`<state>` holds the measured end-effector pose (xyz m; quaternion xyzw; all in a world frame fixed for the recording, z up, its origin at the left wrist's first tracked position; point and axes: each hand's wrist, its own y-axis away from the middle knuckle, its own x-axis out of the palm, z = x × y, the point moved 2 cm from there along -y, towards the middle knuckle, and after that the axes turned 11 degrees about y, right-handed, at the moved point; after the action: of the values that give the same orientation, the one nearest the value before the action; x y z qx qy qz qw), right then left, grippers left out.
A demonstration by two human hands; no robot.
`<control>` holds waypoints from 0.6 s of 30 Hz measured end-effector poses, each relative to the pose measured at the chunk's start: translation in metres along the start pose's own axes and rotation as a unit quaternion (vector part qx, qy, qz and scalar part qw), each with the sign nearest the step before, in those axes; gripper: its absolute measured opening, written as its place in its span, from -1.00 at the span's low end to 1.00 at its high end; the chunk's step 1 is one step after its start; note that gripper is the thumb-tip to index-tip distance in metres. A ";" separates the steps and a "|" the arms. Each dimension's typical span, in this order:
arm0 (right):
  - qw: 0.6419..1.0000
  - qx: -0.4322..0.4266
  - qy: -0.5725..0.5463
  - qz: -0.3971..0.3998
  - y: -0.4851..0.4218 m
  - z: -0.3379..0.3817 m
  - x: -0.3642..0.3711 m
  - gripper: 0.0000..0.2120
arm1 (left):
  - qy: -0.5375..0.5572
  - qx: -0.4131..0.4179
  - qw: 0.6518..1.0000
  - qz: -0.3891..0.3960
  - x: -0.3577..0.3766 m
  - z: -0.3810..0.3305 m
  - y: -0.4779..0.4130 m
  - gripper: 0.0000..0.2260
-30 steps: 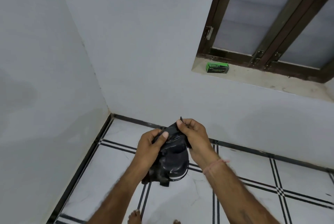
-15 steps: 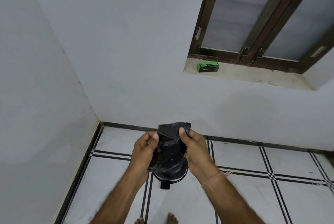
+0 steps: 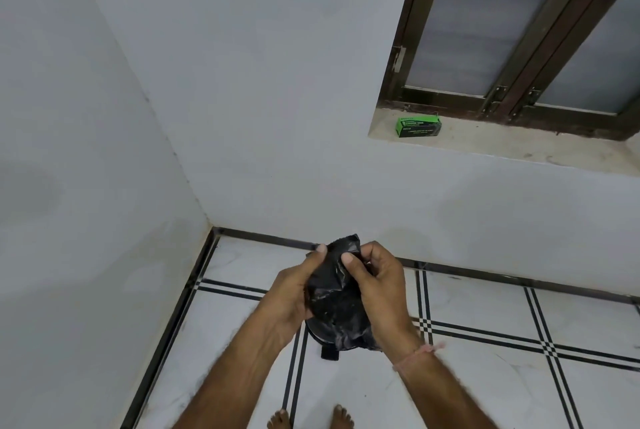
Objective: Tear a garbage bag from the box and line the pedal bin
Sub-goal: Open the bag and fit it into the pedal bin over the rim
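Your left hand (image 3: 289, 293) and right hand (image 3: 379, 293) both close on the folded black garbage bag (image 3: 332, 297), held between them directly above the pedal bin (image 3: 320, 333). Each thumb presses the bag's upper edge, left thumb at the near-left corner, right thumb just beside it, with the remaining fingers curled around the sides; neither hand is spread open. The bag is still a crumpled wad, its long axis running roughly vertical from the thumbs down toward the bin. Only a dark rim and the pedal tab (image 3: 329, 353) of the bin show beneath the bag; whether its lid stands open cannot be told. The green box (image 3: 419, 127) lies on the window sill (image 3: 519, 144), up and to the right of the bin and well apart from it, so tearing appears complete. The coming move likely turns on parting the top edge: both hands sit equally near it, and the bin lies straight below.
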<state>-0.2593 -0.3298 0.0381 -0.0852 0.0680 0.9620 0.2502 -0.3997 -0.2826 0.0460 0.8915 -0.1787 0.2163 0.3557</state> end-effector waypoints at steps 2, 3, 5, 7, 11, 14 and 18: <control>1.000 0.008 -0.027 0.005 -0.001 -0.001 -0.001 -0.82 | 0.002 0.018 0.999 -0.035 -0.004 0.002 -0.002 -0.75; 0.999 0.015 -0.043 0.004 -0.002 -0.001 -0.002 -0.83 | 0.008 0.035 0.998 -0.057 -0.007 0.002 -0.003 -0.77; 0.997 0.029 -0.069 0.004 -0.004 -0.002 -0.004 -0.83 | 0.012 0.056 0.996 -0.070 -0.011 0.003 -0.005 -0.74; 0.995 0.047 -0.089 0.009 -0.005 -0.003 -0.005 -0.82 | 0.015 0.063 0.996 -0.056 -0.013 0.004 -0.005 -0.71; 0.987 0.102 -0.125 0.015 -0.007 -0.006 -0.007 -0.77 | 0.012 0.087 0.995 -0.039 -0.014 0.004 -0.004 -0.72; 0.982 0.128 -0.138 0.027 -0.007 -0.008 -0.008 -0.78 | 0.009 0.104 0.994 -0.043 -0.014 0.005 -0.006 -0.77; 0.970 0.180 -0.155 0.042 -0.006 -0.007 -0.006 -0.78 | 0.021 0.104 0.994 -0.040 -0.011 0.007 -0.005 -0.69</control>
<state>-0.2502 -0.3291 0.0319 0.1144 0.2039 0.9452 0.2279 -0.4048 -0.2824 0.0326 0.9252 -0.1119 0.2381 0.2734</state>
